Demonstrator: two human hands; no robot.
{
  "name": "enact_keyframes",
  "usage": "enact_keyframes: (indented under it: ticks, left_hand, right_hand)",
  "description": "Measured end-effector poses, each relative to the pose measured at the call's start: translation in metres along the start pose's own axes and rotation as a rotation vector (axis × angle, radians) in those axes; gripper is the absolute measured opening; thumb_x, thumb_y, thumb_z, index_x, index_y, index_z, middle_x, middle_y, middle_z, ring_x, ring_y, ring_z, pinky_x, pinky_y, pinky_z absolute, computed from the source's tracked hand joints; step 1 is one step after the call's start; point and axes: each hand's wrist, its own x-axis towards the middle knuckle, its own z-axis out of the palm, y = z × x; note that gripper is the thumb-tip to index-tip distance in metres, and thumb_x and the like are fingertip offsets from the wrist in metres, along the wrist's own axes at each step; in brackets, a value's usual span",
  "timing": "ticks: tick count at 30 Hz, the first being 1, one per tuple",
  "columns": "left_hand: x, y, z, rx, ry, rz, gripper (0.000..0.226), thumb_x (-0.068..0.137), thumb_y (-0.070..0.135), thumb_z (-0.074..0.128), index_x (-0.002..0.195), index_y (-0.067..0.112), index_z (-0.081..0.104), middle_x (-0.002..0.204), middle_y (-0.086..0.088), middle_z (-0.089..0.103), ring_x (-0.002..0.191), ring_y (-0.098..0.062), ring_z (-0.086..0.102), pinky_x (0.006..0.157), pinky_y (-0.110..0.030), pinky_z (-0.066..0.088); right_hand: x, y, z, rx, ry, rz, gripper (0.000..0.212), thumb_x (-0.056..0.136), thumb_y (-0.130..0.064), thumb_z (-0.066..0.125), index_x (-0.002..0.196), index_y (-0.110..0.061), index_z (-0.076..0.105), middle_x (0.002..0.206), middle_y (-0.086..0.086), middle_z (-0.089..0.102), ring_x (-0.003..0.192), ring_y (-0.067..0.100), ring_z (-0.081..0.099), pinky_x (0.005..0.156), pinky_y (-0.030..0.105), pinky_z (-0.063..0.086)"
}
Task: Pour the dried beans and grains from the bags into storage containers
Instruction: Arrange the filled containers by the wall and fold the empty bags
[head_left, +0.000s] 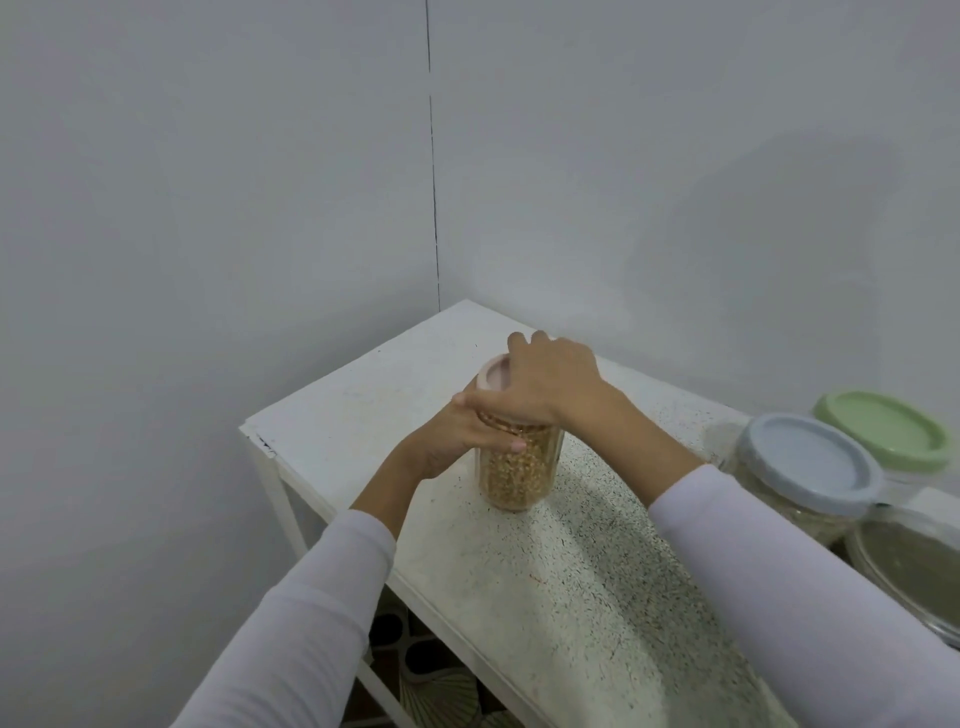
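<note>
Okay, clear cylindrical jar (514, 470) of golden-brown grains stands upright near the middle of my white speckled tabletop (571, 571). My left hand (457, 436) curls round the jar's upper body from the left, thumb across the front. My right hand (550, 384) cups the smooth pale pink round lid (493, 375) from above, fingers wrapped over its far rim. At the right edge: a clear tub with matte blue-grey lid (810, 462), a green-lidded tub (883, 428) behind it, touching.
</note>
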Motion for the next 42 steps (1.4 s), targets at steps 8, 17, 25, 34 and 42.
enact_keyframes:
  ticks: [8,17,25,34,42]
  left_hand:
    - [0.0,-0.004,-0.003,0.019,0.033,-0.025,0.104,0.054,0.017,0.085,0.144,0.021,0.032,0.136,-0.002,0.053,0.128,-0.016,0.048,0.109,-0.037,0.038]
    - [0.0,-0.008,0.004,-0.016,0.087,0.035,0.092,0.063,-0.002,0.077,0.142,0.012,0.032,0.137,-0.011,0.051,0.127,-0.017,0.051,0.095,-0.026,0.047]
    - [0.003,-0.023,-0.005,0.085,0.122,-0.065,0.107,0.056,0.016,0.09,0.143,0.024,0.028,0.136,-0.006,0.051,0.127,-0.019,0.051,0.099,-0.043,0.049]
    - [0.032,-0.028,0.023,0.034,0.196,-0.052,0.117,0.041,0.034,0.096,0.137,0.031,0.028,0.132,0.001,0.049,0.122,-0.018,0.051,0.101,-0.046,0.047]
    - [0.085,-0.018,0.1,-0.008,0.055,-0.034,0.122,0.039,0.037,0.09,0.138,0.022,0.022,0.132,-0.001,0.045,0.124,-0.02,0.048,0.1,-0.044,0.048]
  right_hand:
    - [0.01,0.037,-0.032,0.382,-0.455,-0.351,0.081,0.077,-0.04,0.075,0.145,-0.035,0.029,0.147,-0.004,0.029,0.135,0.015,0.029,0.109,0.037,0.033]
    - [-0.008,0.016,0.025,0.399,0.177,-0.158,0.045,0.072,-0.055,0.065,0.116,-0.054,0.055,0.118,-0.021,0.048,0.108,0.01,0.039,0.083,0.034,0.04]
    - [-0.002,-0.007,0.029,0.249,0.2,0.057,0.051,0.081,-0.054,0.053,0.129,-0.04,0.049,0.13,-0.002,0.046,0.116,0.026,0.038,0.087,0.038,0.04]
    - [-0.007,0.09,-0.047,0.301,-0.043,0.103,0.056,0.087,-0.054,0.056,0.131,-0.021,0.051,0.139,0.006,0.044,0.126,0.026,0.044,0.103,0.042,0.037]
    - [-0.079,0.226,-0.069,0.198,-0.432,0.303,0.056,0.087,-0.031,0.066,0.137,-0.034,0.043,0.152,-0.002,0.024,0.137,0.023,0.03,0.111,0.041,0.028]
